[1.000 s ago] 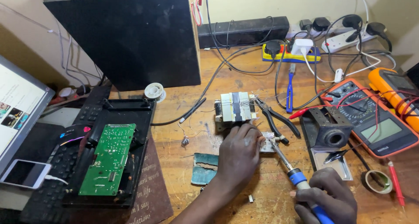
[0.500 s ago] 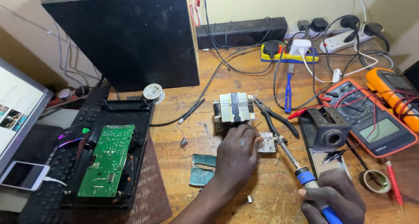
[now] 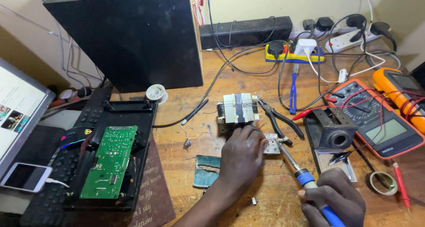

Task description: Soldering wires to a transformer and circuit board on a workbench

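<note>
One view only, head camera. Left hand [image 3: 241,154] lies curled, palm down, over a small circuit board [image 3: 271,145] on the wooden tabletop [image 3: 230,76], pinning it just in front of the taped transformer [image 3: 238,108]. Right hand [image 3: 334,200] is closed around the blue handle of a soldering iron [image 3: 294,165], tip at the board's edge.

Risks, as judged:
- Fingertips sit close to the hot tip; a slip could burn them.
- Board could skid if the pinning pressure eases.
- Black-handled pliers [image 3: 279,118] and loose wires lie near; the iron's shaft could scorch them.
</note>
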